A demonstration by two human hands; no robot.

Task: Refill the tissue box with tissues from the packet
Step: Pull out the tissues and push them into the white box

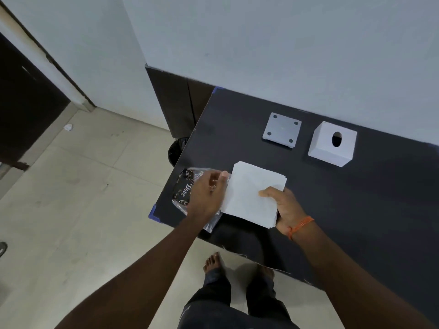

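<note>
A white stack of tissues (pixel 249 188) is held over the near left part of the black table (pixel 356 198). My right hand (pixel 286 211) grips the stack's right edge, thumb on top. My left hand (pixel 209 198) pinches the clear plastic packet (pixel 184 186) with a black printed label, right at the stack's left edge. The packet lies at the table's left corner, partly under my left hand. The white cube tissue box (pixel 332 147) with an oval hole stands at the back. Its flat grey base plate (pixel 282 130) lies apart, to the left of the box.
The table stands against a pale wall. A black bin (pixel 177 150) sits on the tiled floor under the table's left edge. A crumpled bit of paper (pixel 68 127) lies on the floor far left. My bare feet (pixel 213 262) are below the table's front edge.
</note>
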